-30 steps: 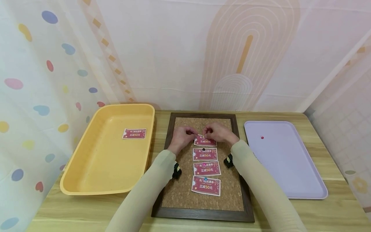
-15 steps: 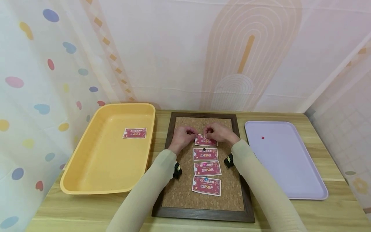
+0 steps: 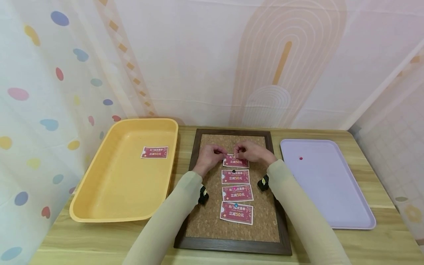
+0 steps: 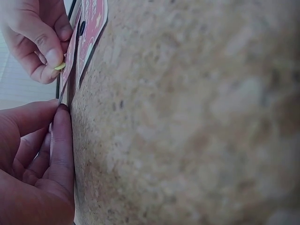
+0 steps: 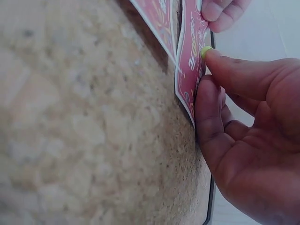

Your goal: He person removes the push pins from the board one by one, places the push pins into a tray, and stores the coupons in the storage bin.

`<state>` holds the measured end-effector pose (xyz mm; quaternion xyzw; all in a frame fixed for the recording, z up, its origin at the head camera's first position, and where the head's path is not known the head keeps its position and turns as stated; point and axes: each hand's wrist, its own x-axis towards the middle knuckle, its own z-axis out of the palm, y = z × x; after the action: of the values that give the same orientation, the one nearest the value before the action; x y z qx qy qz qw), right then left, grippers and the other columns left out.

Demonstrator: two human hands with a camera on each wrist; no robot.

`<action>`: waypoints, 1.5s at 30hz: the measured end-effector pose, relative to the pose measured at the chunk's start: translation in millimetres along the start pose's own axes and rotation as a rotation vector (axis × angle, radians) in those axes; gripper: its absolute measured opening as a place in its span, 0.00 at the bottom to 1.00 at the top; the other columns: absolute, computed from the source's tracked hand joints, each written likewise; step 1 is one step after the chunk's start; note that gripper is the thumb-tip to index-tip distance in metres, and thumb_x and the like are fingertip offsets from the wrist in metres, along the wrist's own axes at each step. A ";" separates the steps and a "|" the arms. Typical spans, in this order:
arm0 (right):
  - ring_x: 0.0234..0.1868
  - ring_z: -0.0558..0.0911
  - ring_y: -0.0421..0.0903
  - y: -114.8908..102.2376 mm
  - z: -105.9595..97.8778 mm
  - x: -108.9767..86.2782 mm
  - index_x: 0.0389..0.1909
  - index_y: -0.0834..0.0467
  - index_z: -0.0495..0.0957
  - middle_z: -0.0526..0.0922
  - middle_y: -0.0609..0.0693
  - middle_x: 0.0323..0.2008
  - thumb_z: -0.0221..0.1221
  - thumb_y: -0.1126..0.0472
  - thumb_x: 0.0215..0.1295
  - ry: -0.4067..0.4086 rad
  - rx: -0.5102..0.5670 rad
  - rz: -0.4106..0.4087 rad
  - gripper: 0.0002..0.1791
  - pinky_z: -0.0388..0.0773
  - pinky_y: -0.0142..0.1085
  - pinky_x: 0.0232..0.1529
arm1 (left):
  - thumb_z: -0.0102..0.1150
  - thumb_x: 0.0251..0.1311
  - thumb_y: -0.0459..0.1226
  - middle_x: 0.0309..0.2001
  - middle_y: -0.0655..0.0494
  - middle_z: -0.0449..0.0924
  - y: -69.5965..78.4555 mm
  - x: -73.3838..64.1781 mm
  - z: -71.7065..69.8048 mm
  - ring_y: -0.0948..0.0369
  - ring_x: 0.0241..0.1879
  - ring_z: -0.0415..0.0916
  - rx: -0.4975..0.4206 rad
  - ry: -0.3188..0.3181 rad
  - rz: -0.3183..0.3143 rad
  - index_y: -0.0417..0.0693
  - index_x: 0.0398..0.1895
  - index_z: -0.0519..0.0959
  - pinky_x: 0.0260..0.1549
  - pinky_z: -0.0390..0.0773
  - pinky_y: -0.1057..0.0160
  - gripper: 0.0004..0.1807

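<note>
At the upper part of the framed corkboard point(image 3: 202, 228), my left hand point(image 3: 208, 159) pinches the left edge of the topmost red coupon point(image 3: 236, 162) between thumb and fingertip. My right hand point(image 3: 253, 151) is at that coupon's upper edge, holding a small yellow-green pushpin point(image 4: 59, 66) with its thumb and finger. In the right wrist view the pushpin's head point(image 5: 205, 50) shows under the thumb, against the coupon; its point is hidden. Below lie three similar coupons in a column, with a black pin point(image 3: 233, 171), a pink pin point(image 3: 235, 188) and a blue pin point(image 3: 236, 205) at their top edges.
To the left stands a yellow tray point(image 3: 122, 180) with a single coupon point(image 3: 154, 152) in it. On the right is a lilac tray point(image 3: 328, 191) bearing one red pin point(image 3: 301, 158). A patterned curtain point(image 3: 198, 66) hangs behind the wooden table point(image 3: 99, 243).
Both hands stay at the topmost coupon with almost no movement. The head view has shifted very slightly.
</note>
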<state>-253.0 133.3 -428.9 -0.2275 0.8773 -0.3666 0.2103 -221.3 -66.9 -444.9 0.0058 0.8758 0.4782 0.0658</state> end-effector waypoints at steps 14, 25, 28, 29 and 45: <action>0.36 0.75 0.46 0.8 -9.5 -4.1 0.40 0.64 0.79 0.78 0.51 0.34 0.56 0.68 0.73 -0.028 0.105 -0.007 0.04 0.71 0.37 0.41 | 0.67 0.66 0.32 0.42 0.48 0.87 -1.4 0.1 -0.7 0.55 0.40 0.81 -0.001 -0.001 -0.028 0.41 0.40 0.89 0.39 0.77 0.60 0.05; 0.36 0.80 0.48 1.2 -9.9 -15.2 0.43 0.65 0.79 0.83 0.55 0.37 0.56 0.68 0.76 0.186 0.076 -0.077 0.05 0.76 0.37 0.38 | 0.68 0.66 0.35 0.41 0.51 0.88 7.9 1.8 -2.7 0.57 0.40 0.81 0.060 0.037 -0.004 0.44 0.39 0.90 0.36 0.76 0.62 0.05; 0.36 0.81 0.49 1.0 -9.8 -20.2 0.43 0.64 0.79 0.83 0.55 0.37 0.56 0.67 0.77 0.234 0.064 -0.083 0.05 0.77 0.38 0.38 | 0.67 0.67 0.35 0.42 0.51 0.88 13.5 0.6 -4.5 0.57 0.40 0.81 0.055 0.041 0.017 0.44 0.43 0.89 0.37 0.78 0.61 0.06; 0.36 0.81 0.49 0.5 -9.7 -21.9 0.43 0.63 0.80 0.83 0.55 0.37 0.57 0.66 0.77 0.248 0.060 -0.081 0.05 0.77 0.39 0.38 | 0.67 0.67 0.35 0.42 0.50 0.87 15.6 0.0 -5.5 0.57 0.40 0.82 0.054 0.042 0.025 0.44 0.44 0.89 0.37 0.80 0.61 0.07; 0.35 0.76 0.48 -19.0 -12.1 -47.2 0.46 0.62 0.79 0.82 0.54 0.36 0.58 0.64 0.77 0.382 0.136 -0.134 0.05 0.73 0.39 0.36 | 0.68 0.66 0.37 0.39 0.56 0.87 39.1 -13.6 -30.7 0.58 0.39 0.81 -0.002 0.020 0.160 0.48 0.40 0.90 0.38 0.79 0.58 0.04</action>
<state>-216.7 154.1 -397.5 -0.1968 0.8575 -0.4744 0.0303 -213.6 -72.4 -394.2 0.0710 0.8727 0.4827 0.0188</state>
